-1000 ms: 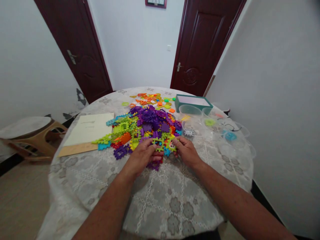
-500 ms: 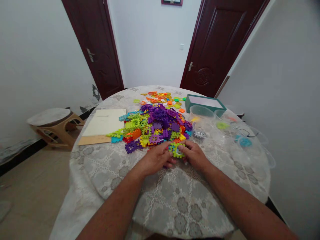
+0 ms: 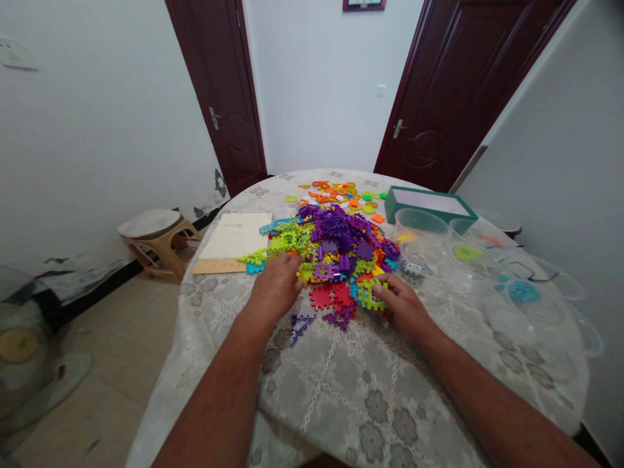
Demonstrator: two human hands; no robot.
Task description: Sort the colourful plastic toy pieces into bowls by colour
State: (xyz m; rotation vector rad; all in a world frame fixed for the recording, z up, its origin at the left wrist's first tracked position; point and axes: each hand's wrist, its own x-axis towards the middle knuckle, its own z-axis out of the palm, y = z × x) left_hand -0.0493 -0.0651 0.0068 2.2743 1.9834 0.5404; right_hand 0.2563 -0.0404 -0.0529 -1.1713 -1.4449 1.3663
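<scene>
A heap of bright plastic interlocking tiles in purple, green, yellow, orange and blue covers the middle of a round table with a lace-patterned cloth. My left hand lies palm down on the near left edge of the heap, fingers curled over tiles that I cannot make out. My right hand rests on the cloth and pinches a joined cluster of green, yellow and blue tiles. Red tiles and purple tiles lie loose between my hands.
A cream booklet on a wooden board lies left of the heap. A teal box and several clear plastic tubs stand at the right. A stool stands on the floor at left. Two dark doors face me.
My left hand has let go of the cluster and moved left onto the heap's edge. My right hand keeps the cluster. The view has swung left, and red tiles now show between my hands.
</scene>
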